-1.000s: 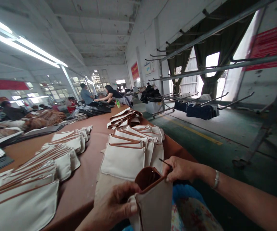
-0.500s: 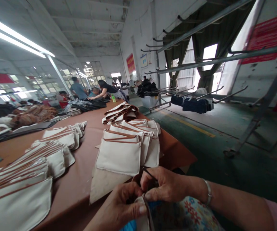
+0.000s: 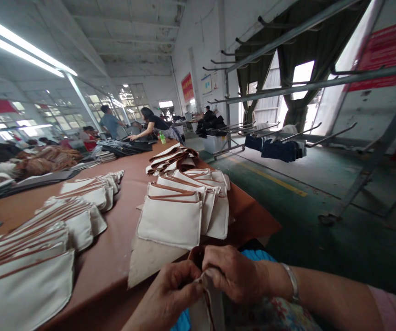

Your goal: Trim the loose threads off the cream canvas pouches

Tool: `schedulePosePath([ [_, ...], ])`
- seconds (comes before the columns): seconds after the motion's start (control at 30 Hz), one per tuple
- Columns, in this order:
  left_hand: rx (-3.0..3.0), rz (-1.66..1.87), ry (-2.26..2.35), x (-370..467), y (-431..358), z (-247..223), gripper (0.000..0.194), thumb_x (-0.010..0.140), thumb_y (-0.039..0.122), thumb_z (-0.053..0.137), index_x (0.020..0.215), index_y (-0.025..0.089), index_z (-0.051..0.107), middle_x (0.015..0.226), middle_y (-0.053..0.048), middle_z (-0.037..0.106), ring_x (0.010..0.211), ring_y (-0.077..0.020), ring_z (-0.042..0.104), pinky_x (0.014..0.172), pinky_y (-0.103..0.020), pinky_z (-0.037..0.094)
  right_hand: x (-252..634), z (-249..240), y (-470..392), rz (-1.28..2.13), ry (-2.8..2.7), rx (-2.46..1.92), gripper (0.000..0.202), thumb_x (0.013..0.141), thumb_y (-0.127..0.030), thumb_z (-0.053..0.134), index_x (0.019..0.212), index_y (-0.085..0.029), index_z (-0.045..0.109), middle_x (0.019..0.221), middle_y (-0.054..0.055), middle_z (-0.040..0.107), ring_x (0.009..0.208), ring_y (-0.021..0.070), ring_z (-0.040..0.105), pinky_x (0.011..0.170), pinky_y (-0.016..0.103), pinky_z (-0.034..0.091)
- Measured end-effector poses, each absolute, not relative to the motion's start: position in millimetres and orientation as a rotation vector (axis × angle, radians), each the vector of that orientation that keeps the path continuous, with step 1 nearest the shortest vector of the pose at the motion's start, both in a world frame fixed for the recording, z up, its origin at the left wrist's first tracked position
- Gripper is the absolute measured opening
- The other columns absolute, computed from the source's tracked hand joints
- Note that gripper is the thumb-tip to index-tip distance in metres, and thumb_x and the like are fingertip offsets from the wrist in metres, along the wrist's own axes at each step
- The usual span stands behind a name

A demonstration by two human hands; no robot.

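Pouch (image 3: 214, 309) up in both hands, just off the near edge of the brown worktop (image 3: 115, 243). Fingers of the left hand (image 3: 168, 294) pinching its upper edge, thumb on the near side; fingers of the right hand (image 3: 235, 275) curled in tight right alongside, pinching at that same edge, tips partly hidden. Silver bangle (image 3: 291, 282) on that wrist. Ahead, fanned cream pile (image 3: 170, 220) over a beige sheet (image 3: 149, 262); off left, long overlapping row (image 3: 25, 287), brown trim showing.
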State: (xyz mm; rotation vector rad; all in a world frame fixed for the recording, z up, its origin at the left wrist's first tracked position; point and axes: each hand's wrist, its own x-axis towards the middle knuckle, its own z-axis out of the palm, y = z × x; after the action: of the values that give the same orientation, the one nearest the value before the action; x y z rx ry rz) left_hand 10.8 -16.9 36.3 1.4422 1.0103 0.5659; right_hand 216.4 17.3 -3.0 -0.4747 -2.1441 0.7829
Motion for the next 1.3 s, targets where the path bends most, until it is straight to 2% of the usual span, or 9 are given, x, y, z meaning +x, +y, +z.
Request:
schedulePosePath([
  [0.2,1.372,0.540,1.010,13,-20,38,0.035,0.084,0.047,0.068,0.077,0.014,0.063,0.067,0.003,0.050,0.058,-0.0083,0.035,0.050,-0.020,0.025,225,13,27,1.747,-1.853,-0.758,0.012,0.082,-0.028,0.054,0.078,-0.017,0.054,0.057,-0.007,0.043,0.041,0.0064,0.038,0.038,0.017,0.030],
  [0.33,1.371,0.561,0.977,18,-18,42,0.034,0.085,0.047,0.066,0.077,0.014,0.065,0.070,0.001,0.055,0.061,-0.0095,0.040,0.053,-0.019,0.029,225,19,28,1.927,-1.773,-0.806,0.021,0.086,-0.036,0.056,0.077,-0.018,0.052,0.055,-0.009,0.043,0.032,0.0046,0.035,0.030,0.016,0.026],
  [0.43,1.421,0.590,0.994,23,-19,50,0.035,0.084,0.047,0.067,0.075,0.013,0.064,0.070,0.002,0.053,0.064,-0.0108,0.040,0.057,-0.020,0.032,221,21,27,1.791,-1.827,-0.750,0.030,0.080,-0.042,0.070,0.079,-0.016,0.054,0.060,-0.008,0.046,0.041,0.0039,0.038,0.037,0.015,0.029],
  [0.5,1.418,0.594,1.013,25,-20,55,0.034,0.082,0.045,0.069,0.075,0.012,0.064,0.070,0.002,0.051,0.066,-0.0112,0.039,0.059,-0.020,0.032,217,22,26,1.698,-1.869,-0.703,0.033,0.068,-0.034,0.082,0.077,-0.015,0.056,0.064,-0.007,0.050,0.052,0.0045,0.041,0.044,0.015,0.031],
  [0.57,1.392,0.578,1.038,26,-21,56,0.033,0.081,0.044,0.070,0.077,0.012,0.064,0.071,0.002,0.051,0.067,-0.0117,0.040,0.060,-0.021,0.032,215,23,25,1.657,-1.883,-0.682,0.031,0.063,-0.028,0.083,0.073,-0.014,0.058,0.066,-0.006,0.053,0.058,0.0058,0.043,0.049,0.015,0.033],
  [0.83,1.475,0.586,1.139,22,-18,37,0.033,0.083,0.044,0.064,0.075,0.013,0.060,0.069,0.003,0.045,0.065,-0.0121,0.033,0.057,-0.022,0.027,215,22,17,1.427,-1.929,-0.887,0.008,0.067,-0.015,0.068,0.073,-0.013,0.064,0.064,-0.004,0.058,0.055,0.0086,0.048,0.048,0.018,0.033],
  [0.97,1.382,0.585,1.050,22,-17,29,0.039,0.078,0.052,0.069,0.072,0.016,0.056,0.067,0.004,0.042,0.064,-0.0118,0.032,0.057,-0.022,0.028,216,15,8,1.234,-1.898,-0.741,0.004,0.074,-0.015,0.064,0.071,-0.014,0.064,0.076,0.001,0.064,0.069,0.0122,0.058,0.061,0.021,0.043],
  [1.13,1.024,0.844,1.125,20,-25,20,0.042,0.082,0.057,0.063,0.074,0.016,0.064,0.074,-0.001,0.058,0.072,-0.0166,0.048,0.069,-0.025,0.041,223,0,4,0.583,-2.152,-0.475,0.009,0.081,-0.014,0.053,0.080,-0.017,0.062,0.077,0.003,0.060,0.075,0.0155,0.056,0.072,0.028,0.045],
  [1.3,1.024,0.644,0.930,24,-26,24,0.042,0.085,0.052,0.065,0.076,0.010,0.066,0.073,-0.004,0.058,0.063,-0.0125,0.044,0.062,-0.024,0.037,234,-5,3,-0.111,-2.408,-0.366,0.018,0.086,-0.016,0.046,0.097,-0.014,0.061,0.071,0.003,0.053,0.064,0.0174,0.046,0.053,0.029,0.033],
])
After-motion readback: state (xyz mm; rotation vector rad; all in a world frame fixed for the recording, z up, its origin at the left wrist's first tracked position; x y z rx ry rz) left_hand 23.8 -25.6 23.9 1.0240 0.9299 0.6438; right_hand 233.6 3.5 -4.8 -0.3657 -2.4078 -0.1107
